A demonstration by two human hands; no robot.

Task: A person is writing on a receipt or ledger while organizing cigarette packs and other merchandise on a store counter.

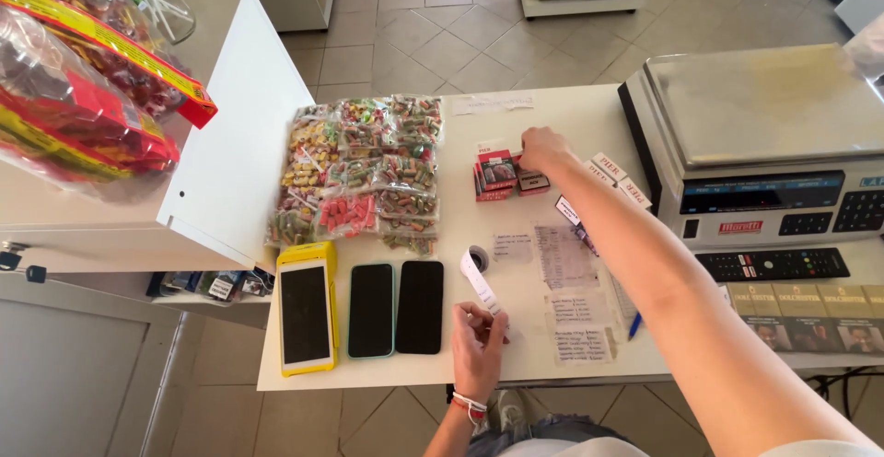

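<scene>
My left hand (478, 335) pinches the end of a narrow white paper strip (480, 281) that unrolls from a small receipt roll (477, 257) on the white counter (552, 116). My right hand (543, 149) reaches far across the counter, fingers closed on one of several small red and black packs (497, 174) stacked there. A red and white bracelet sits on my left wrist.
Bags of wrapped sweets (364, 167) lie left of the packs. A yellow payment terminal (307, 308) and two dark phones (396, 308) lie near the front edge. A weighing scale (764, 135), a remote control (773, 264), paper slips (566, 282) and a blue pen (635, 325) are to the right.
</scene>
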